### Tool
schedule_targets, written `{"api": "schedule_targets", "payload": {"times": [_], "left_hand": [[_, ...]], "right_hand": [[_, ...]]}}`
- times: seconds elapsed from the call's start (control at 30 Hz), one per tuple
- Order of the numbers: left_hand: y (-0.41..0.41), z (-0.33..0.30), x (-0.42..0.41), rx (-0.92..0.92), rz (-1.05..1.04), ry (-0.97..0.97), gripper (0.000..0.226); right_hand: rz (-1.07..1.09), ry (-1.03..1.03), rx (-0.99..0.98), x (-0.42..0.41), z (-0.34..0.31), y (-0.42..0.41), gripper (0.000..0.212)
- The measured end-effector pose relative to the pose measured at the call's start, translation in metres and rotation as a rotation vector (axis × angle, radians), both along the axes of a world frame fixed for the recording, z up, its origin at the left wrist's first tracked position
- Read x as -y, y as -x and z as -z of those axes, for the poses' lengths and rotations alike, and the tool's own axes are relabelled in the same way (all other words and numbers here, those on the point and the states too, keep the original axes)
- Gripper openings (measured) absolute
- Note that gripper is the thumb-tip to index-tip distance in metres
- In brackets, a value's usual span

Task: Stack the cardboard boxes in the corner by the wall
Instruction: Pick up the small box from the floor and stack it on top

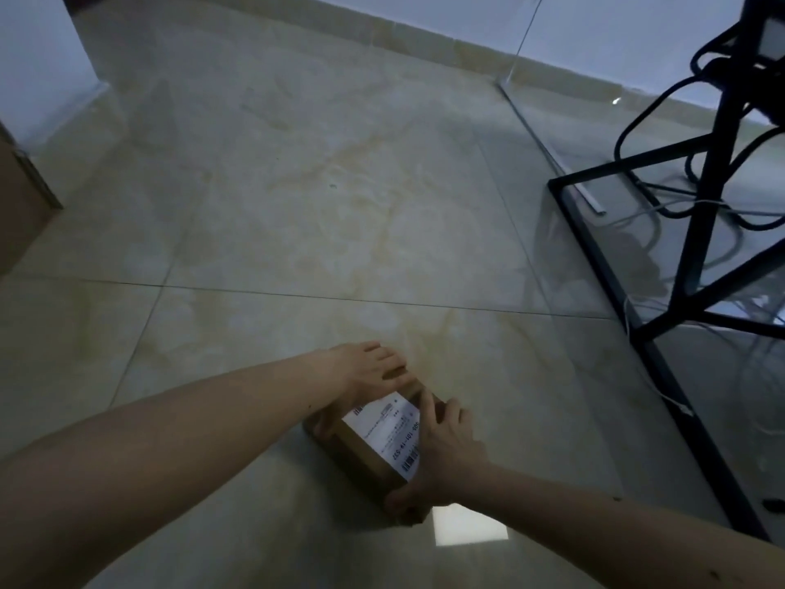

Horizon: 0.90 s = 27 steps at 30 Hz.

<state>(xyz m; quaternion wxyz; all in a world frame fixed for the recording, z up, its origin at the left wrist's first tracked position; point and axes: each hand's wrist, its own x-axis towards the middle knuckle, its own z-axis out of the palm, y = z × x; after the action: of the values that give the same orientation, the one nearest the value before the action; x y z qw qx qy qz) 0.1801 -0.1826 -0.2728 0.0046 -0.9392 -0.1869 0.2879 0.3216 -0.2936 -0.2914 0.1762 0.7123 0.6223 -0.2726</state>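
Note:
A small brown cardboard box (361,459) with a white shipping label lies on the tiled floor near the bottom middle of the head view. My left hand (368,373) grips its far end, fingers curled over the top edge. My right hand (441,450) holds its near right side, thumb under the near corner and fingers on the label. Part of a larger cardboard box (19,210) shows at the left edge, next to a white wall corner.
A black metal frame stand (628,299) with tangled cables stands at the right. The wall with its skirting (382,31) runs along the back. A white pillar (38,57) rises at the upper left. Glossy beige floor tiles spread between.

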Motion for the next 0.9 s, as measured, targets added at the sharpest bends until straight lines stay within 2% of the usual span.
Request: {"api": "schedule_targets", "payload": {"times": [0.13, 0.3, 0.57, 0.7, 0.9], "left_hand": [[0.026, -0.003, -0.015, 0.050, -0.130, -0.004, 0.143], [0.087, -0.043, -0.032, 0.132, -0.309, -0.058, 0.141], [0.218, -0.128, -0.037, 0.291, -0.614, -0.347, 0.143], [0.276, -0.177, -0.028, 0.345, -0.780, -0.449, 0.144], [0.370, -0.263, -0.015, 0.455, -1.006, -0.710, 0.145]], "right_hand": [[-0.113, -0.103, -0.050, -0.026, -0.010, 0.003, 0.141], [-0.313, -0.270, -0.070, -0.074, -0.043, 0.039, 0.138], [-0.626, -0.533, -0.052, -0.146, -0.140, 0.157, 0.143], [-0.767, -0.657, -0.058, -0.167, -0.195, 0.218, 0.141], [-0.923, -0.914, -0.075, -0.190, -0.291, 0.322, 0.134]]}}
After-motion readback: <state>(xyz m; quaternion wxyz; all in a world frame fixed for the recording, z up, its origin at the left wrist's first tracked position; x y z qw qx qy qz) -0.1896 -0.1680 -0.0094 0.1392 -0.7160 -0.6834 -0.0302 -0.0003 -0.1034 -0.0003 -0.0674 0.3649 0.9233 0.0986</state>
